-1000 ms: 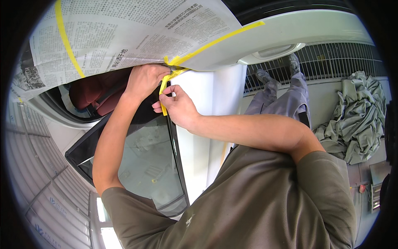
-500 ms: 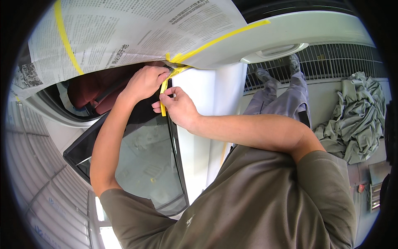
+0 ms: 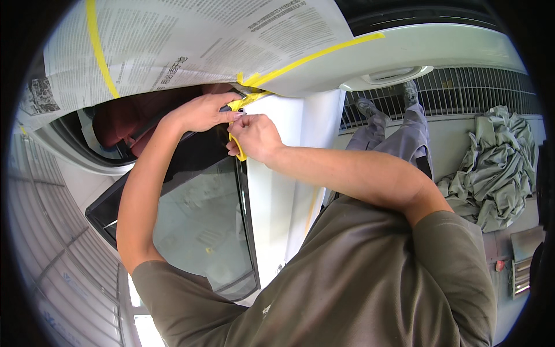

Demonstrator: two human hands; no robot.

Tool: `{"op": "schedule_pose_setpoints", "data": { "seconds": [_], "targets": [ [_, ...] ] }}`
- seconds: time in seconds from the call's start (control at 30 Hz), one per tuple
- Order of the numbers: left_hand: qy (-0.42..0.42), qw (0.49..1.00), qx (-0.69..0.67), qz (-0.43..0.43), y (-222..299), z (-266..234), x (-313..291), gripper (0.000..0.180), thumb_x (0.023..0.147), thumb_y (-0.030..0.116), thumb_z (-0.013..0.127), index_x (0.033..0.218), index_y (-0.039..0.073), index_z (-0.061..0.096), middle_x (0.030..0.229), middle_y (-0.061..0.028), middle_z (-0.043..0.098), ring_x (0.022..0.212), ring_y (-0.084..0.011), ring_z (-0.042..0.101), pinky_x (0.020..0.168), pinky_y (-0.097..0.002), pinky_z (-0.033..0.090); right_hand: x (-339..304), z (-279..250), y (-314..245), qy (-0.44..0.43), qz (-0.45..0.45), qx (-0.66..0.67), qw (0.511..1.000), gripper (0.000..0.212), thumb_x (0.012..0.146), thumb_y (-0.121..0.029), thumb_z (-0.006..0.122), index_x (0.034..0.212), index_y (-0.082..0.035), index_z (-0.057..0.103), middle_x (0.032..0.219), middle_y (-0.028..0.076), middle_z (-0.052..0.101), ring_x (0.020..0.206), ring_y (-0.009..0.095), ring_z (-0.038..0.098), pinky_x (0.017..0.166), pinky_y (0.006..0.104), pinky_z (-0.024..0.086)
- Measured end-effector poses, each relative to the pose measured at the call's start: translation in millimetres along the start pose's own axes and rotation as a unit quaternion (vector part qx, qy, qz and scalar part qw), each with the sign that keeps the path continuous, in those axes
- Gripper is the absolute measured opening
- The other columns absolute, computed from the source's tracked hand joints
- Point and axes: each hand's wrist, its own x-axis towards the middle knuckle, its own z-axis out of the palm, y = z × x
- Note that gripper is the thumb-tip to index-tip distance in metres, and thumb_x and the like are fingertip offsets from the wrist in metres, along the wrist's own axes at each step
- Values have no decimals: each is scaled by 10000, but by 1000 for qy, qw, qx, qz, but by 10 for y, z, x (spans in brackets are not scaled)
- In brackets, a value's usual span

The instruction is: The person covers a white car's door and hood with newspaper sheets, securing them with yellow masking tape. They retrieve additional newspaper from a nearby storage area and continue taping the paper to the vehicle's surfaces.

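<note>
At the edge of a car's door opening, my left hand (image 3: 207, 111) has its thumb and fingers around a strip of yellow masking tape (image 3: 250, 98). Close beside it, with fingertips nearly meeting, my right hand (image 3: 258, 137) pinches the same strip. The tape's loose end (image 3: 240, 150) hangs curled below the right fingers. Above both hands, printed paper sheeting (image 3: 191, 43) covers the car body, its edge fixed by a straight yellow tape line (image 3: 315, 56).
The open car door (image 3: 202, 225) with its window stands below my hands, next to a white body panel (image 3: 283, 139). A door handle (image 3: 387, 76) sits at upper right. Crumpled grey cloth (image 3: 494, 168) lies on the floor by a metal grating (image 3: 462, 92).
My right hand has moved up closer to the left, and its tape end now curls instead of hanging straight. The left thumb has come down beside the right fingertips.
</note>
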Motion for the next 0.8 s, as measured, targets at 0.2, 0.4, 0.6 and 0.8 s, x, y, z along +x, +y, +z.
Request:
{"op": "schedule_pose_setpoints", "data": {
  "seconds": [0.2,0.4,0.6,0.8],
  "targets": [
    [-49,999,12,4,-50,-64,131,543,959,351,735,1388,48,594,1152,-188,713,1036,-340,666,930,-399,511,-630,247,-74,-133,-394,-449,791,85,774,-186,662,729,-147,722,658,130,668,634,378,673,652,481,560],
    [199,958,198,55,307,274,-251,577,955,364,711,1433,66,586,1392,-163,633,1194,-403,613,1037,-464,486,-846,23,-53,-152,-353,-390,837,114,906,-202,641,889,-142,736,667,148,675,646,384,674,662,496,557],
    [234,953,188,33,370,433,-432,491,962,355,699,1361,71,671,1504,-93,548,1354,-325,529,1134,-437,437,-783,-481,179,-154,-359,-416,821,88,895,-172,677,922,-160,760,678,130,691,629,365,673,652,473,560],
    [223,948,226,15,402,451,-563,560,950,370,707,1404,51,625,1539,-111,500,1406,-326,484,1194,-480,370,-1033,-961,46,-100,-336,-446,824,105,914,-187,693,966,-150,777,676,121,694,623,358,680,642,461,562]
  ]
}}
